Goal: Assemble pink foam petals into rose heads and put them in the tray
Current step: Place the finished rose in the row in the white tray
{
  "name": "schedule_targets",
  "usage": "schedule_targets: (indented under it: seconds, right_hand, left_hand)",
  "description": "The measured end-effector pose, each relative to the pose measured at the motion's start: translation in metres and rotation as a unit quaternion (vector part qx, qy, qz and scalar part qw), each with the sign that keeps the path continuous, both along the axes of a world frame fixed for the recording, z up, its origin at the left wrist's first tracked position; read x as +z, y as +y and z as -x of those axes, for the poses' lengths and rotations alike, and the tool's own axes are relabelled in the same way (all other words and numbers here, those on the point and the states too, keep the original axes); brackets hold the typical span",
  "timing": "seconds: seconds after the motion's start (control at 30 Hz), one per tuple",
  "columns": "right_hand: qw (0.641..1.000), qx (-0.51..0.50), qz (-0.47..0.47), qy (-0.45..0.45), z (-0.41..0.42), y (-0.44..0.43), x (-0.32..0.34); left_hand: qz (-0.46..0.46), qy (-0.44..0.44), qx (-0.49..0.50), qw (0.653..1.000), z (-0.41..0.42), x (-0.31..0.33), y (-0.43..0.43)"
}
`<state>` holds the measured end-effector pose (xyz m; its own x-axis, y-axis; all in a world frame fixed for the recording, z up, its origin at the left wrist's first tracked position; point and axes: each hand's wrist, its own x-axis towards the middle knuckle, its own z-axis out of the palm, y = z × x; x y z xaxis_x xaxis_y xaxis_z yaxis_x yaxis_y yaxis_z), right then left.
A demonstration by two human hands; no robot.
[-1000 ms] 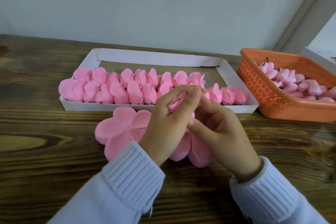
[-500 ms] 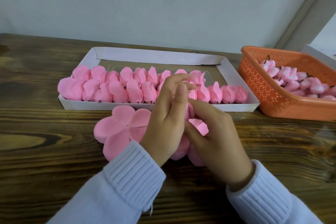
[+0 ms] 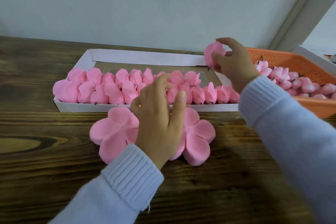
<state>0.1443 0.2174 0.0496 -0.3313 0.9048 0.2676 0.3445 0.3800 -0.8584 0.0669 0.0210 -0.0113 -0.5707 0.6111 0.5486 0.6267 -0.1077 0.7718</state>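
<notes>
Rows of rose heads [image 3: 127, 89] fill the near side of the tray [image 3: 145, 58], and we see the right hand [image 3: 234, 63], fingers pinching one more rose head [image 3: 214, 54] above its far corner, the left hand [image 3: 158, 120], fingers spread, perhaps resting on unused petals [image 3: 112, 132].

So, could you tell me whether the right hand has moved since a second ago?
Yes. The right hand, gripping a rose head, went from over the flat petals away and rightward to the far right corner of the white tray.

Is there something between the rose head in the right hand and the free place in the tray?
Nothing visible. The right hand holds the rose head above the bare far right corner of the tray.
</notes>
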Motion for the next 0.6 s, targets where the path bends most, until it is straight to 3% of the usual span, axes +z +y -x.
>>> schedule_targets:
  seconds: [0.17,0.23,0.37,0.6]
  right_hand:
    - [0.980,-0.031,0.022,-0.194,0.013,0.048,-0.009]
    - [0.967,-0.031,0.023,-0.251,0.016,0.052,-0.016]
    - [0.956,-0.021,0.032,-0.291,0.020,0.055,-0.028]
    - [0.926,0.021,0.008,-0.376,0.025,0.054,-0.030]
  left_hand:
    - [0.063,0.091,0.038,0.993,0.002,-0.003,0.003]
    - [0.052,0.064,0.044,0.996,0.002,-0.003,0.004]
    - [0.020,0.032,0.053,0.998,0.005,-0.003,0.005]
    - [0.047,0.025,0.050,0.997,0.004,-0.003,0.006]
